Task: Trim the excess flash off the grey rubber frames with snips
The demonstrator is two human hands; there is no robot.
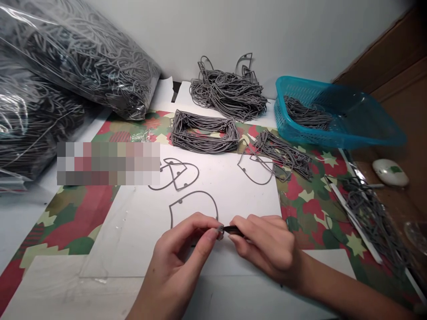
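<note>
My left hand pinches one end of a thin grey rubber loop, shaped like a rounded arch with small round tabs, which lies on a white sheet. My right hand grips a small dark tool between fingers and thumb. The tool's tip meets the pinched end of the loop, and my fingertips partly hide that joint. The two hands nearly touch there. Farther up the sheet lie two more grey loops.
Grey cord bundles sit beyond the sheet on camouflage-patterned paper. A blue plastic basket holds more cord. Large clear bags of cord fill the left. A tangled pile and a white-green oval object lie right.
</note>
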